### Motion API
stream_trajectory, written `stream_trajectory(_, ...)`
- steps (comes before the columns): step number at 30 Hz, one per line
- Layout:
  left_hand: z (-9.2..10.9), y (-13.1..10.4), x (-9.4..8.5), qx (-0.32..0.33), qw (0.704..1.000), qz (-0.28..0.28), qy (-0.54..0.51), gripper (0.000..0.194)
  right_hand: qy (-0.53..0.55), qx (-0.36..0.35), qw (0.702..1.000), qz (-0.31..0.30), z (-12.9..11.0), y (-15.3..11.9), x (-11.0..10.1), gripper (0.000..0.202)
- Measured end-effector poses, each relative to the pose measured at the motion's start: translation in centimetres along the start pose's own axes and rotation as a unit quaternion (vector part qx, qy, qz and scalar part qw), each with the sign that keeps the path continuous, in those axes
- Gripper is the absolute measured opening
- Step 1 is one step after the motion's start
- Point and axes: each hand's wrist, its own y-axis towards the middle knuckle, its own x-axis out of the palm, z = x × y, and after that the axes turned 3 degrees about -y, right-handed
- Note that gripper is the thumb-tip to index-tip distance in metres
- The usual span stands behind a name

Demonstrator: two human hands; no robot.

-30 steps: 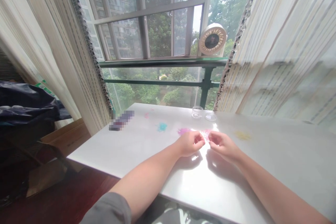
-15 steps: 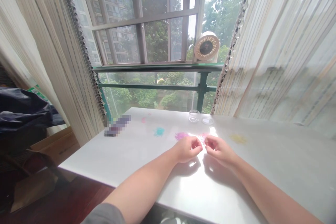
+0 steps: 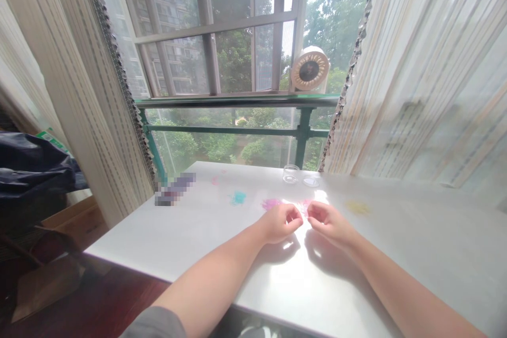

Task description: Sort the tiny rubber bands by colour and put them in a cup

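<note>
My left hand (image 3: 282,223) is pinched closed just above the white table (image 3: 206,227), its fingertips pointing right. Facing it, a small gap away, my right hand (image 3: 328,223) is pinched as well. Whatever the fingertips hold is too small or too washed out by glare to make out. Right behind the hands lie a purple-pink pile of small pieces (image 3: 271,204) and a pink pile (image 3: 304,206), partly covered by the fingers. A teal pile (image 3: 238,198) is to the left, and a yellow pile (image 3: 357,207) to the right.
A clear round container (image 3: 291,174) stands at the table's back edge beside a flat clear lid (image 3: 311,181). Faint pink bits (image 3: 216,180) lie back left, near a pixelated object (image 3: 175,189). A white fan (image 3: 310,69) sits at the window, between curtains (image 3: 412,74).
The whole view has shifted slightly. Both hands keep nearly the same pinched pose and place over the table; nothing else has visibly moved.
</note>
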Motion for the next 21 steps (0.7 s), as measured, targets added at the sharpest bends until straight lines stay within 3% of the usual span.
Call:
stream_trajectory(10, -0.1, 0.0, 0.2, -0.006, 1.000, 0.008, -0.002, 0.015, 0.015, 0.005, 1.000, -0.012, -0.1, 0.0, 0.1, 0.009)
stream_trajectory(13, -0.1, 0.0, 0.0, -0.014, 1.000, 0.012, 0.007, 0.015, 0.017, 0.013, 0.999, -0.031, 0.1, 0.1, -0.8, 0.008)
stream_trajectory(16, 0.2, 0.0, -0.3, -0.016, 1.000, 0.015, 0.015, 0.015, -0.021, 0.045, 0.999, -0.012, 1.2, 0.2, -3.1, 0.004)
stream_trajectory(21, 0.3, 0.1, -0.8, -0.006, 1.000, 0.015, 0.017, 0.018, -0.103, 0.145, 0.981, 0.077, 4.6, -0.9, -9.3, 0.007)
